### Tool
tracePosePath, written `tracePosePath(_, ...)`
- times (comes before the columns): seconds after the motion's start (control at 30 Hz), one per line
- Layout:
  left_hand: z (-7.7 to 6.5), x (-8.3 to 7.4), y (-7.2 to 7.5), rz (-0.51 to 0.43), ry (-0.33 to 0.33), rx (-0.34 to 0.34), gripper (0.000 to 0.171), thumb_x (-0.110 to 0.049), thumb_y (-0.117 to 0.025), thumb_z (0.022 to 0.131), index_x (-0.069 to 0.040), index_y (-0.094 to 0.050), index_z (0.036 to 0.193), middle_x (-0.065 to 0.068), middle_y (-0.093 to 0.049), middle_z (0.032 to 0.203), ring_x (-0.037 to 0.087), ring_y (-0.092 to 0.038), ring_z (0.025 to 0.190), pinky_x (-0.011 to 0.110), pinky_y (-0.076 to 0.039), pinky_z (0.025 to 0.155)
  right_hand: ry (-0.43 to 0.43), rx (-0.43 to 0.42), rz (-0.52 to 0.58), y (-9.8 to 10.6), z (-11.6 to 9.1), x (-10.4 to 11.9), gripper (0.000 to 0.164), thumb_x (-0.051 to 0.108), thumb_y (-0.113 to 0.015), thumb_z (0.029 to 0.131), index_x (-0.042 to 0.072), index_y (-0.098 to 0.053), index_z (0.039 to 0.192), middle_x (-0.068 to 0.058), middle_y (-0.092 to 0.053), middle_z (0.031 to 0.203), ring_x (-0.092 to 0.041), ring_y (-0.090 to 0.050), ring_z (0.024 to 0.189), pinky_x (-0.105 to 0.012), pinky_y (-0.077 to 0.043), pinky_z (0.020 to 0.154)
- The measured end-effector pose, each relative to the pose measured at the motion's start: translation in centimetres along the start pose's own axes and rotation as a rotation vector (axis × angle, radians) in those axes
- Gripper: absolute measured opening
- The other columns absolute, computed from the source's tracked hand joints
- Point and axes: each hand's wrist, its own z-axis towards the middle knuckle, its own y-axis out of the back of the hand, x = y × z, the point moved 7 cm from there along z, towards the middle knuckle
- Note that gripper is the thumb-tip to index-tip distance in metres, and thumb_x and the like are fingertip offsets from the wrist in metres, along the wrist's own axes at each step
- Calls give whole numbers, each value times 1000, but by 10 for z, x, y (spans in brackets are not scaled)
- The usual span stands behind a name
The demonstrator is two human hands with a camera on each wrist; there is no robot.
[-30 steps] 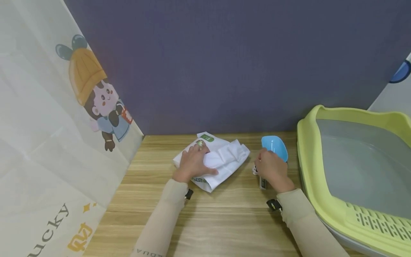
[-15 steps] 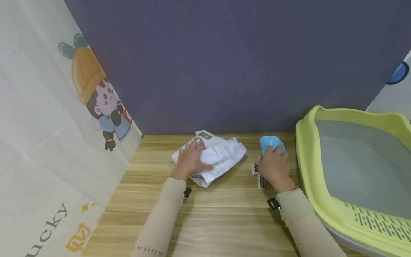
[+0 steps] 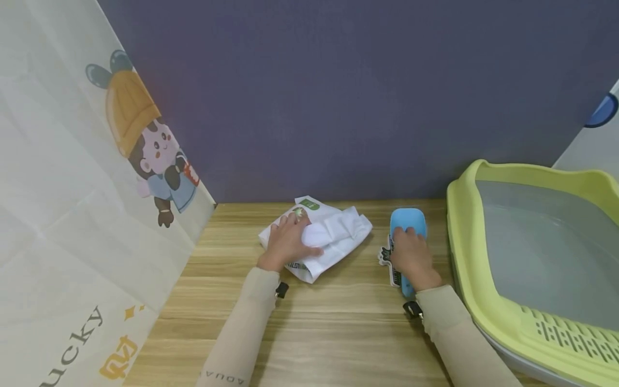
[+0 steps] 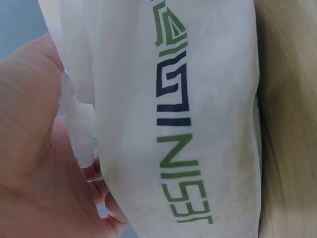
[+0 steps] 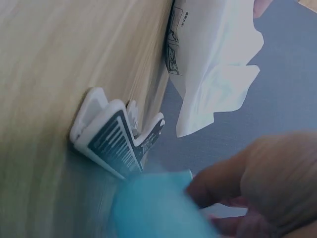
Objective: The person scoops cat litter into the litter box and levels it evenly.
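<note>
My left hand [image 3: 286, 242] grips the folded top of a white printed bag [image 3: 331, 242]. Up close in the left wrist view, the bag [image 4: 178, 119] bulges below the hand [image 4: 44, 148], green and black lettering on its side. To the right, my right hand [image 3: 413, 258] holds a light blue scoop [image 3: 408, 216] where handle and bowl meet. The bowl points away from me and the handle shows below the palm. A black-and-white clip [image 3: 394, 277] lies just left of that hand; the right wrist view shows the clip [image 5: 116, 141] beside the blurred scoop [image 5: 158, 208].
A large yellow-green litter box [image 3: 459, 231] with a grey inside stands close to the right forearm. A dark blue panel [image 3: 338, 107] rises behind the wooden tabletop [image 3: 338, 333]. On the left hangs a white printed sheet [image 3: 58, 215].
My right hand has moved from over the clip onto the scoop and taken hold of it. The scoop has turned straighter, its handle now in view. The left hand stays on the bag.
</note>
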Motion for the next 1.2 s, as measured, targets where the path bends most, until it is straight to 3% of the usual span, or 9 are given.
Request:
tracePosePath(0.13, 1, 0, -1, 25, -8, 6, 96, -69, -79, 73, -21, -49, 150, 9, -51, 145, 30, -47, 126, 51, -37, 101, 23, -170, 67, 10, -1, 3, 32, -8, -67, 75, -5, -60, 107, -32, -56, 109, -53, -59, 97, -63, -52, 76)
tracePosePath(0.4, 1, -2, -2, 46, -19, 10, 101, -69, -78, 73, -20, -44, 154, 10, -53, 142, 30, -48, 126, 50, -38, 101, 93, -502, 252, 31, -6, 13, 49, -19, -54, 78, -10, -51, 126, -38, -38, 135, -59, -46, 121, -68, -46, 95)
tracePosePath(0.5, 1, -2, -1, 50, -21, 12, 100, -69, -78, 74, -20, -44, 154, 10, -52, 143, 30, -47, 127, 51, -38, 102, 136, -570, 270, 37, -9, 18, 56, -22, -52, 76, -12, -47, 132, -40, -33, 142, -62, -44, 127, -70, -47, 94)
tracePosePath(0.6, 0, -3, 0, 54, -23, 13, 100, -69, -77, 74, -20, -44, 154, 10, -52, 141, 30, -47, 126, 50, -38, 101, 159, -580, 269, 40, -12, 23, 64, -24, -52, 75, -13, -42, 137, -42, -29, 145, -63, -47, 124, -69, -49, 88)
tracePosePath(0.7, -1, -4, 1, 55, -26, 12, 96, -69, -77, 74, -21, -48, 152, 10, -54, 138, 29, -48, 124, 50, -38, 100, 131, -535, 251, 41, -13, 24, 65, -22, -53, 75, -15, -39, 138, -43, -37, 137, -61, -56, 108, -68, -52, 79)
tracePosePath(0.87, -3, -3, 2, 51, -25, 8, 92, -68, -78, 74, -21, -51, 148, 11, -53, 141, 31, -48, 125, 50, -38, 101, 48, -383, 171, 37, -14, 24, 50, -15, -58, 75, -18, -45, 123, -40, -54, 108, -59, -60, 85, -67, -50, 71)
tracePosePath(0.97, -4, -2, 2, 46, -25, 6, 92, -67, -78, 74, -20, -51, 149, 12, -52, 144, 32, -48, 127, 51, -38, 102, 39, -325, 127, 35, -14, 24, 37, -10, -57, 79, -18, -51, 114, -39, -61, 94, -58, -63, 80, -67, -51, 71)
tracePosePath(1.07, -3, -1, 1, 43, -25, 14, 92, -68, -77, 75, -20, -50, 149, 12, -51, 144, 31, -47, 128, 51, -38, 102, 45, -320, 122, 37, -16, 24, 35, -7, -55, 83, -17, -56, 116, -39, -64, 99, -58, -65, 84, -68, -52, 72)
tracePosePath(1.2, -2, 0, 0, 40, -24, 21, 95, -69, -76, 75, -20, -48, 151, 12, -50, 147, 31, -46, 128, 51, -37, 103, 83, -329, 114, 44, -23, 28, 46, -2, -57, 87, -8, -57, 132, -39, -63, 112, -57, -65, 89, -69, -52, 71)
